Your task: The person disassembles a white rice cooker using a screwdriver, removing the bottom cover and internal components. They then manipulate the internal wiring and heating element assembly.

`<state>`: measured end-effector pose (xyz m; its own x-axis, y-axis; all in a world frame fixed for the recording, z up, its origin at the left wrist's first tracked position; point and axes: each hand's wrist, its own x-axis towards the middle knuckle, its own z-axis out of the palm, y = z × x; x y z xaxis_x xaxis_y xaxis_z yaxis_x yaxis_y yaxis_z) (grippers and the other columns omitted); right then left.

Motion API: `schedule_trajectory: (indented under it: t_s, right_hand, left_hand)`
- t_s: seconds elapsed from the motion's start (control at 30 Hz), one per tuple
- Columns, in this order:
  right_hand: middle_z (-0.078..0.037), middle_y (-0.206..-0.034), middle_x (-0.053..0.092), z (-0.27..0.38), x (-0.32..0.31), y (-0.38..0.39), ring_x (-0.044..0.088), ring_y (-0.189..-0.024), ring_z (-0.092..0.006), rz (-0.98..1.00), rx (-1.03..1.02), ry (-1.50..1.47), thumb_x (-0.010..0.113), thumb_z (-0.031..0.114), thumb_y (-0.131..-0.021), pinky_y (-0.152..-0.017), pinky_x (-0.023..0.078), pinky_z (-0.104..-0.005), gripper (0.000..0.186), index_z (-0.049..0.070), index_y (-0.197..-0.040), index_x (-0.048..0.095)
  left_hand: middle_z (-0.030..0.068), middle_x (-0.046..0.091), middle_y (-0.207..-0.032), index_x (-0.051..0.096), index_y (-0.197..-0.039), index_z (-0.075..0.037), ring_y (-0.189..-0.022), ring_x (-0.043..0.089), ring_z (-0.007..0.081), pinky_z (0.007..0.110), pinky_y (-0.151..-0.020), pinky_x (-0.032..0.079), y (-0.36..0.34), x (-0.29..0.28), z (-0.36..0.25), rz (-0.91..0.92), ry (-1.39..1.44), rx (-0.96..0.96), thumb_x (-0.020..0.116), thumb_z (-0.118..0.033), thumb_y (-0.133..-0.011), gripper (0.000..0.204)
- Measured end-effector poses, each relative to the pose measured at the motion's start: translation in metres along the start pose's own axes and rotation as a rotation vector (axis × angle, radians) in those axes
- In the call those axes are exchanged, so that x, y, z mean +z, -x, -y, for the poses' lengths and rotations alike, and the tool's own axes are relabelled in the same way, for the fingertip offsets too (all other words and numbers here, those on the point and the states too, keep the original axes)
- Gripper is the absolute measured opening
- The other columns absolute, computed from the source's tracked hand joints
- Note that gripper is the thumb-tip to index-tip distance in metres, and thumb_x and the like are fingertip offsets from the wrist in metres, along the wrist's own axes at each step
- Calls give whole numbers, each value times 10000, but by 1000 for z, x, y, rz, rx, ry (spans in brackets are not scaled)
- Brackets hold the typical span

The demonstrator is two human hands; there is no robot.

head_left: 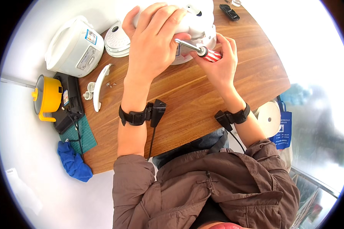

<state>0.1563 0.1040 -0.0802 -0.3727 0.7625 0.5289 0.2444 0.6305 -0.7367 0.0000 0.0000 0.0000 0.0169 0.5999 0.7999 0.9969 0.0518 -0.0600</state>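
Jacket [229, 187] fills lower centre; handle [99, 87] and screws [108, 84] lie left, presumably removed, appliance [203, 23] at top seemingly unfinished, left hand [154, 42] braced against it, right hand [221, 63] clamped round screwdriver [202, 52].

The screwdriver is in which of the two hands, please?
The right hand: it grips the screwdriver by its red-and-white striped handle, whereas the left hand is on the white appliance.

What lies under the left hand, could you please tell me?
The white appliance is under the left hand; whatever part the palm and fingers cover cannot be seen.
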Motion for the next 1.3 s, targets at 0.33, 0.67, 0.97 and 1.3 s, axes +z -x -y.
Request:
schedule_trajectory:
  t_s: [0.33,0.67,0.97,1.3]
  right_hand:
    - [-77,-1133,569,3,-1,2,658,-829,-175,-55,-48,-15,1005,366,-611,-740,571,-314,830,17,-1260,623]
    - [-71,-1114,575,-3,-6,4,658,-837,-174,-62,-104,9,1000,369,-612,-739,570,-317,829,24,-1269,633]
    - [-80,-1128,585,-4,7,-2,653,-842,-178,-49,-56,20,999,374,-615,-732,565,-323,823,21,-1253,619]
    - [-74,-1120,603,-6,5,1,679,-833,-186,-27,-77,-18,990,423,-617,-719,577,-326,856,15,-1265,608]
  left_hand:
    - [42,644,-1237,684,-1214,-88,-1235,574,250,491,-1105,311,-2,-1,-1,-63,-75,72,635,-381,-947,399]
    - [48,644,-1235,691,-1211,-90,-1234,575,255,488,-1113,298,-1,1,0,-78,-58,61,660,-373,-936,396]
    - [63,647,-1219,687,-1210,-76,-1221,578,264,483,-1102,302,-3,3,-2,-88,-33,53,675,-369,-925,409]
    - [68,648,-1205,687,-1194,-69,-1197,586,278,483,-1091,310,-2,5,-2,-100,-46,66,648,-422,-940,437]
